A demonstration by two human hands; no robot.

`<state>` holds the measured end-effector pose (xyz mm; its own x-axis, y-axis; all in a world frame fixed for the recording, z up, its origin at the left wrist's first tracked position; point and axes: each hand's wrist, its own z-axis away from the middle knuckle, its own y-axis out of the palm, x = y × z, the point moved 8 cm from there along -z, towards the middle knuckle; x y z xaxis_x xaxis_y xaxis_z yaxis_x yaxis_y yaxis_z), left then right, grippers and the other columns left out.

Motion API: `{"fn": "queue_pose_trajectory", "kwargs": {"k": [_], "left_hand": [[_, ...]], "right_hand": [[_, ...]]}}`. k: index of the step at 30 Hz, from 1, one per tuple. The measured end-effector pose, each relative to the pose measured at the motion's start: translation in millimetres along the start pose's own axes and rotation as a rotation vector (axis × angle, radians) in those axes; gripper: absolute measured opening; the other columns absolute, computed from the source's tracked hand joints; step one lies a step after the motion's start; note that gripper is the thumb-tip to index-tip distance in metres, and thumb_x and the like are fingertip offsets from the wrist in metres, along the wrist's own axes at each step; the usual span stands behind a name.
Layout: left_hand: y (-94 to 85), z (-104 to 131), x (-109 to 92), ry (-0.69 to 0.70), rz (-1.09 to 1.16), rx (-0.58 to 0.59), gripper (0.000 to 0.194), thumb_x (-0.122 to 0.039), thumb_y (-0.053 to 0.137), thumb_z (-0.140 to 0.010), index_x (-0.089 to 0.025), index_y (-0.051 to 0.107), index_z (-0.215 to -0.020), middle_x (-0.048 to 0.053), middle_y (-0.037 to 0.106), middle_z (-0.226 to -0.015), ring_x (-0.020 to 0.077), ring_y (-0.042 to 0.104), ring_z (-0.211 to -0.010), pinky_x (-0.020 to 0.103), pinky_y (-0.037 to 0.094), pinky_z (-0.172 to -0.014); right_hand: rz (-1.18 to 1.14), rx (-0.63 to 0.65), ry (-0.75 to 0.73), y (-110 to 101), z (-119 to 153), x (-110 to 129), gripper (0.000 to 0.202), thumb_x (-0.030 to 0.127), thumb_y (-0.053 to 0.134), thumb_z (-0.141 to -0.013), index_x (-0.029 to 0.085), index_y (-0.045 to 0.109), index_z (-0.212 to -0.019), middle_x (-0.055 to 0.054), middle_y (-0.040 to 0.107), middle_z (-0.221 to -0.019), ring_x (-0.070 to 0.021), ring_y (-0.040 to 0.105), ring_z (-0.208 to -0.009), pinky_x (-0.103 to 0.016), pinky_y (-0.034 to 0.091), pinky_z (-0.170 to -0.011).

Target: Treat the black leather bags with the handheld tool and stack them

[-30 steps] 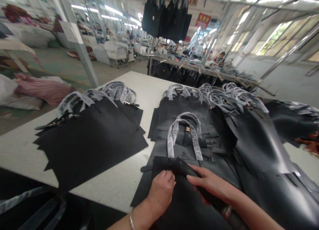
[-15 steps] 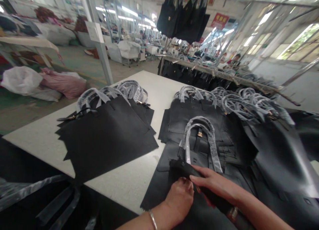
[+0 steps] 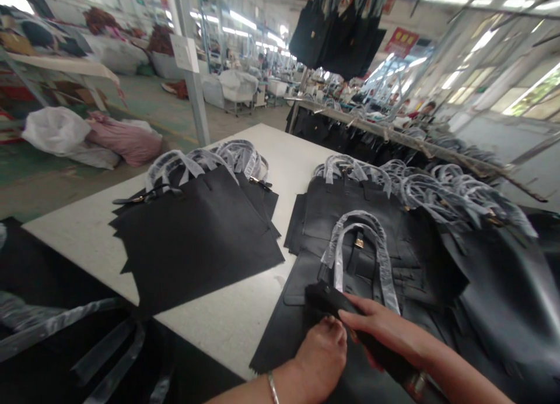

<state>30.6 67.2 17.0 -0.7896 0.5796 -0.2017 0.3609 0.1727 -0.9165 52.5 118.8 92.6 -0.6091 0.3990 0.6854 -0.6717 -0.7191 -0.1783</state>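
Black strip (image 3: 328,296) now reaches left past wrapped handle (image 3: 338,270); right hand (image 3: 380,325) pinches it, left hand (image 3: 324,351) curls close by, grip hidden. Same handbag (image 3: 361,380) in work.

Red sign (image 3: 401,42), yellow characters (image 3: 403,37), no text legible

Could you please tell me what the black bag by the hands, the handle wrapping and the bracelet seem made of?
Black bag: probably leather or imitation leather, smooth with a soft sheen.
Handle wrapping: clear plastic film, judging by its crinkled highlights.
Bracelet: apparently silvery metal, from its bright glint.
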Motion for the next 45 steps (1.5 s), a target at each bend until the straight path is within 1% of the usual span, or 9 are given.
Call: {"fn": "queue_pose_trajectory", "kwargs": {"k": [5, 9, 12, 17, 22, 28, 33, 38, 45], "left_hand": [[-14.4, 1.6, 7.1, -0.041, 0.137, 0.025, 0.03, -0.016, 0.052, -0.086, -0.004, 0.058, -0.113, 0.015, 0.06, -0.115, 0.0242, 0.056, -0.106, 0.033, 0.044, -0.098], [-27.7, -1.6, 18.6, -0.127, 0.259, 0.131, 0.024, -0.011, 0.05, -0.083, -0.012, 0.06, -0.105, 0.011, 0.062, -0.107, 0.0214, 0.057, -0.097, 0.031, 0.049, -0.087], [-34.3, -16.5, 26.3, -0.211, 0.281, 0.205, 0.018, -0.009, 0.048, -0.082, -0.016, 0.061, -0.092, 0.008, 0.062, -0.094, 0.0204, 0.057, -0.086, 0.03, 0.051, -0.074], [-48.1, -71.5, 26.4, -0.164, 0.196, 0.169, 0.019, -0.01, 0.049, -0.084, -0.015, 0.062, -0.096, 0.009, 0.062, -0.097, 0.0223, 0.056, -0.096, 0.033, 0.047, -0.084], [-29.3, -115.0, 31.9, -0.139, 0.17, 0.346, 0.021, -0.033, 0.061, -0.085, -0.013, 0.066, -0.092, 0.013, 0.066, -0.1, 0.0268, 0.061, -0.096, 0.037, 0.044, -0.086], [8.2, -136.9, 35.1, 0.005, 0.249, 0.596, 0.029, -0.044, 0.07, -0.075, -0.019, 0.068, -0.091, 0.006, 0.07, -0.093, 0.0221, 0.064, -0.086, 0.025, 0.042, -0.067], [7.4, -149.8, 41.8, 0.075, 0.213, 0.67, 0.033, -0.049, 0.058, -0.079, -0.016, 0.063, -0.075, 0.007, 0.067, -0.08, 0.0209, 0.06, -0.073, 0.026, 0.036, -0.06], [1.7, -144.2, 48.4, 0.058, 0.293, 0.798, 0.04, -0.056, 0.048, -0.079, -0.017, 0.054, -0.072, 0.005, 0.061, -0.079, 0.0199, 0.057, -0.072, 0.026, 0.037, -0.058], [1.0, -136.7, 58.2, -0.02, 0.555, 0.848, 0.05, -0.046, 0.059, -0.071, -0.016, 0.053, -0.111, 0.007, 0.062, -0.112, 0.0244, 0.056, -0.103, 0.03, 0.044, -0.084]], "right_hand": [[0.035, -0.182, -0.108, -9.6, -15.1, 13.4, 0.048, 0.047, 0.058, -0.082, 0.021, 0.055, -0.122, 0.007, 0.055, -0.054, -0.0104, 0.051, -0.034, -0.019, 0.039, -0.033], [-0.008, -0.317, -0.162, -34.4, 6.2, 15.6, 0.061, 0.047, 0.058, -0.082, 0.025, 0.042, -0.137, 0.007, 0.056, -0.061, -0.0111, 0.053, -0.035, -0.021, 0.04, -0.032], [-0.047, -0.413, -0.122, -57.5, 40.8, -4.3, 0.072, 0.05, 0.061, -0.079, 0.025, 0.035, -0.142, 0.007, 0.056, -0.062, -0.0117, 0.054, -0.035, -0.022, 0.04, -0.033], [-0.12, -0.566, -0.079, -78.6, 94.1, -54.8, 0.083, 0.053, 0.063, -0.077, 0.022, 0.028, -0.146, 0.006, 0.056, -0.062, -0.0132, 0.055, -0.039, -0.023, 0.042, -0.037], [-0.242, -0.648, -0.033, -72.4, 140.2, -104.6, 0.081, 0.054, 0.062, -0.079, 0.022, 0.028, -0.146, 0.006, 0.057, -0.065, -0.0132, 0.057, -0.045, -0.024, 0.044, -0.042], [-0.379, -0.784, -0.039, -69.7, 202.8, -152.7, 0.079, 0.051, 0.065, -0.078, 0.024, 0.033, -0.144, 0.006, 0.057, -0.069, -0.0115, 0.055, -0.047, -0.024, 0.045, -0.044], [-0.463, -0.909, -0.026, -66.3, 242.1, -190.0, 0.077, 0.051, 0.064, -0.079, 0.024, 0.033, -0.143, 0.005, 0.058, -0.071, -0.0118, 0.055, -0.047, -0.024, 0.044, -0.043], [-0.565, -0.945, -0.002, -48.8, 255.1, -228.5, 0.081, 0.05, 0.065, -0.078, 0.022, 0.029, -0.145, 0.005, 0.057, -0.07, -0.0114, 0.056, -0.046, -0.023, 0.045, -0.043], [-0.76, -0.795, 0.129, -1.7, 251.7, -289.0, 0.07, 0.048, 0.057, -0.084, 0.026, 0.029, -0.145, 0.005, 0.058, -0.068, -0.0097, 0.055, -0.039, -0.019, 0.041, -0.035]]}}
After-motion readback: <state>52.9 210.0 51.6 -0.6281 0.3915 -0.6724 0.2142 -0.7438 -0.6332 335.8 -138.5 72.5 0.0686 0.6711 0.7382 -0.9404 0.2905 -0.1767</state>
